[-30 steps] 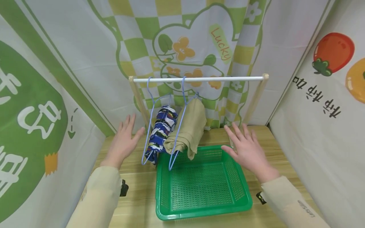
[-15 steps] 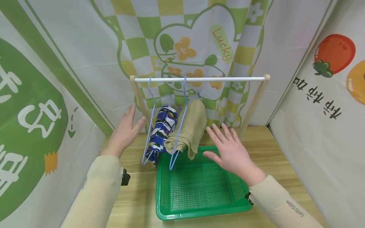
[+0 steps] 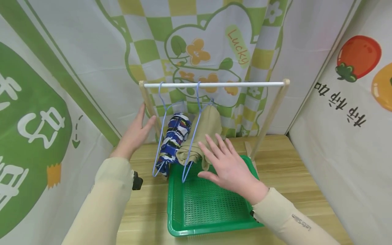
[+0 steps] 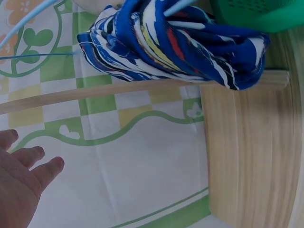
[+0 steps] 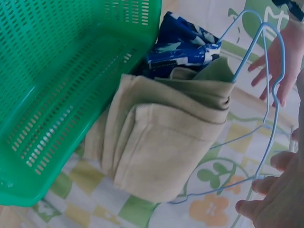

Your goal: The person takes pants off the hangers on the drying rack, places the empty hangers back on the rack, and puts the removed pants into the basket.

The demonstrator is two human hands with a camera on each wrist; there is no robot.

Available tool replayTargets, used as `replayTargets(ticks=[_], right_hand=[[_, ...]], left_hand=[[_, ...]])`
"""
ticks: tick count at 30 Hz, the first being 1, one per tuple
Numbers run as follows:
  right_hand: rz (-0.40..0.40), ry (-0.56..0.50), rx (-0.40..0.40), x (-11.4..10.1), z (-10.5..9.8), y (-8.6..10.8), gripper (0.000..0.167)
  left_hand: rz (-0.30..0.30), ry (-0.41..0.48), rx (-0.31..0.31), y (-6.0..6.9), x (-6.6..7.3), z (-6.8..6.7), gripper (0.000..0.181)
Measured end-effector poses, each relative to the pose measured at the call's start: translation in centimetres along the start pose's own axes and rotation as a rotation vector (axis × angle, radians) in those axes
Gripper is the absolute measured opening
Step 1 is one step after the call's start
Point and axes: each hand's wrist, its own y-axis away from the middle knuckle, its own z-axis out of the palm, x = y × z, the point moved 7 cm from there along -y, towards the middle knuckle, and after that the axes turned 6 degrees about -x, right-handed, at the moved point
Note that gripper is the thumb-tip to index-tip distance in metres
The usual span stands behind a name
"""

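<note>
The right hand (image 3: 231, 166), fingers spread, holding nothing, is near the beige cloth (image 3: 204, 127) on its hanger (image 3: 197, 97), beside the patterned cloth (image 3: 175, 136). The left hand (image 3: 134, 134) (also holding nothing, fingers extended) is near the rack (image 3: 245, 84). Below stands the green basket (image 3: 214, 230).

Light wood-grain tabletop under your green basket and clothes rack.
In the head view you have the tabletop (image 3: 284, 170) across the lower middle of the frame, its grain running mostly left to right. The green plastic basket (image 3: 214, 230) sits on it at bottom centre, a shadow along its left side. Behind it your rack (image 3: 242, 84) stands on the same surface; the rack's right foot (image 3: 249, 149), right of centre, lies just beside the basket's back right corner.
</note>
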Motion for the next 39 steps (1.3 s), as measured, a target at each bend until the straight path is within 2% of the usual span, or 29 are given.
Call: replayTargets(ticks=[4,10,13,18,25,32,39], right_hand=[[-0.043,0.012,0.016,-1.0,-0.1,-0.7,0.078],[-0.144,0.052,0.053,-2.7,0.2,-1.5,0.076],[-0.173,0.065,0.040,-3.4,0.7,-1.7,0.075],[-0.183,0.044,0.011,-3.8,1.2,-1.8,0.073],[-0.169,0.011,0.016,-3.9,1.2,-1.4,0.063],[-0.105,-0.034,0.053,-3.3,1.0,-0.6,0.045],[-0.014,-0.072,0.192,-1.9,0.7,1.0,0.027]], left_hand=[[0.007,0.037,-0.004,-0.5,0.2,0.1,0.080],[0.059,0.113,0.016,-1.1,0.6,0.3,0.076],[0.074,0.142,0.028,-1.4,0.6,0.4,0.073],[0.065,0.177,0.033,-1.5,0.7,0.3,0.071],[0.056,0.205,0.053,-2.1,0.9,0.0,0.063],[0.046,0.243,0.097,-2.8,0.7,-0.4,0.056],[0.009,0.305,0.104,-3.1,1.0,-0.5,0.055]])
